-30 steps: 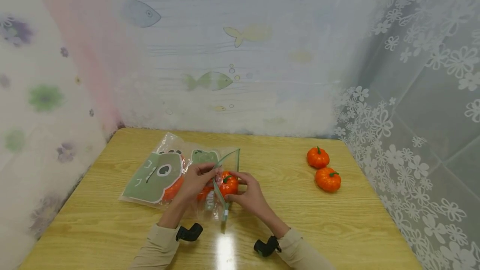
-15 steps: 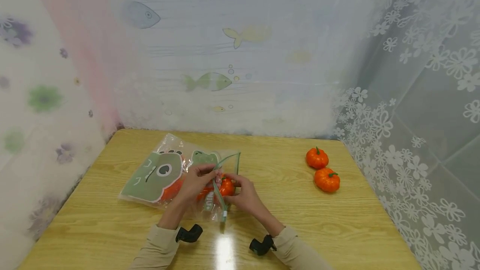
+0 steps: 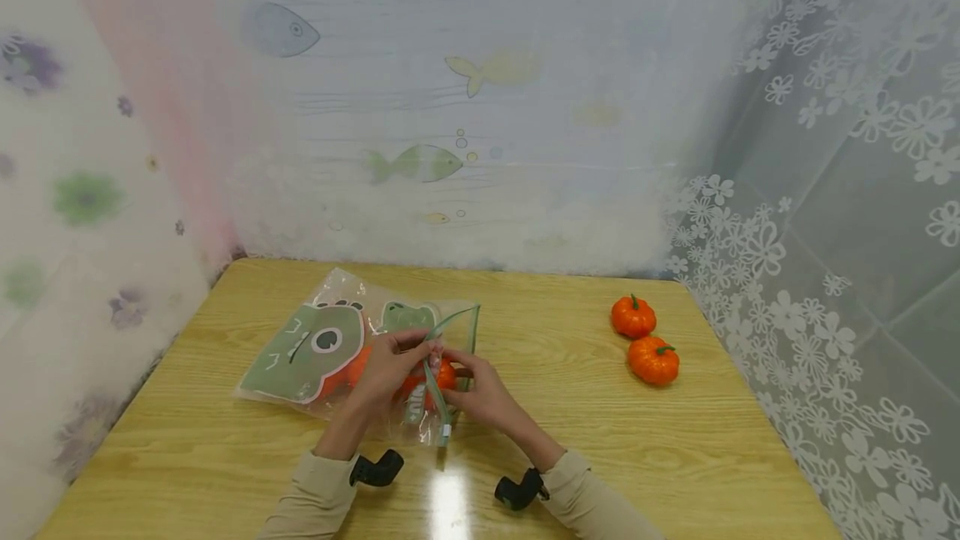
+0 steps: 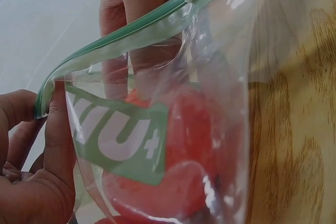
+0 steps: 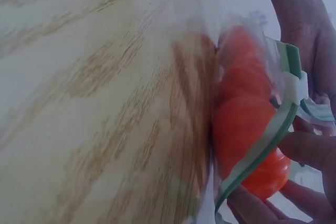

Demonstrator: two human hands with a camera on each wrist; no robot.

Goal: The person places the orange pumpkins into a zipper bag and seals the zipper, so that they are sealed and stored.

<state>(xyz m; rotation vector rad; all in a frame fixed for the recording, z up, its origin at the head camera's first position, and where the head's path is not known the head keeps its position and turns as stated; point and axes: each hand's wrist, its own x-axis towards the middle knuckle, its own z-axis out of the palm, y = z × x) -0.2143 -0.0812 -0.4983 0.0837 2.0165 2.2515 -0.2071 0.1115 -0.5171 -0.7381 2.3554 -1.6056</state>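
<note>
Left hand (image 3: 385, 367) pinches bag (image 3: 300, 357), right hand (image 3: 483, 392) grips pumpkin (image 5: 239, 129); two pumpkins (image 3: 633, 317) (image 3: 654, 362) sit farther right.

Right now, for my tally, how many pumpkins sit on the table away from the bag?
2: a far pumpkin near the table's back right corner, a nearer pumpkin just in front. The bag holds more, partly hidden.

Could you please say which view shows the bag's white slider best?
The right wrist view: the white slider appears large and clear. The head view shows it tiny; the left wrist view has it at the top edge.
</note>
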